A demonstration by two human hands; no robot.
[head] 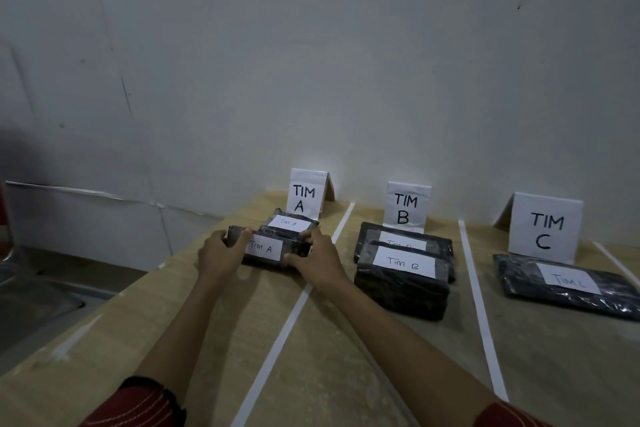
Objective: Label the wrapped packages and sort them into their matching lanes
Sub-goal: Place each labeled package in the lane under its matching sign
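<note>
A black wrapped package labelled "Tim A" lies in the left lane, in front of the "TIM A" sign. My left hand grips its left end and my right hand grips its right end. Behind it sits a second "Tim A" package. Two "Tim B" packages are stacked before the "TIM B" sign. One flat package with a white label lies before the "TIM C" sign.
White tape strips split the wooden table into lanes. The table's left edge drops off to a grey floor. A pale wall stands right behind the signs.
</note>
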